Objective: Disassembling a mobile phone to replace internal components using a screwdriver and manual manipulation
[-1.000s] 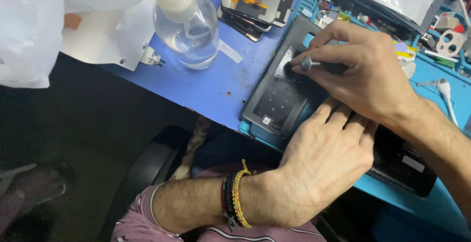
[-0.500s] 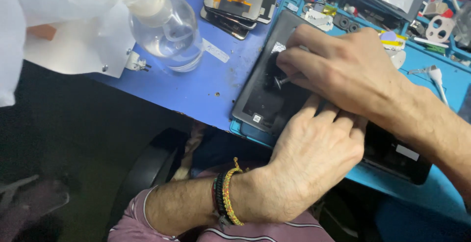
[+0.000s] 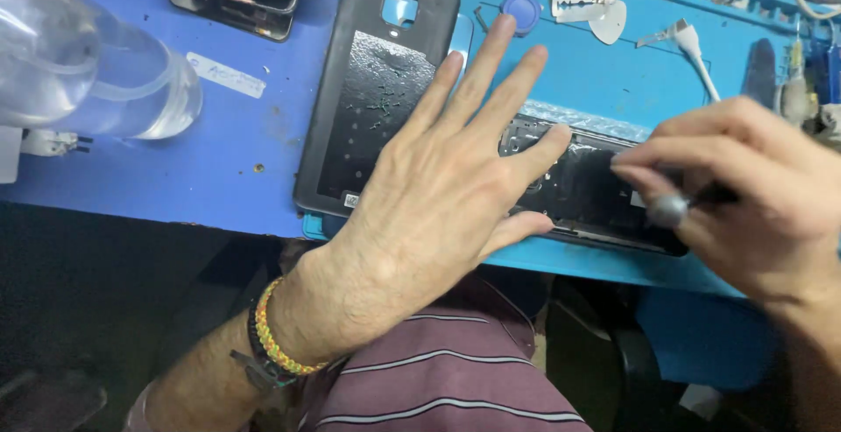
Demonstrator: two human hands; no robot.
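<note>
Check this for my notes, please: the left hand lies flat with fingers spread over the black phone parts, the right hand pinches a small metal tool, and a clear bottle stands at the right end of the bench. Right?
Not quite. In the head view the clear bottle is at the left end of the bench, on the blue mat. The rest holds: the left hand lies flat, fingers spread, over the black phone parts, and the right hand pinches a small metal tool.
</note>
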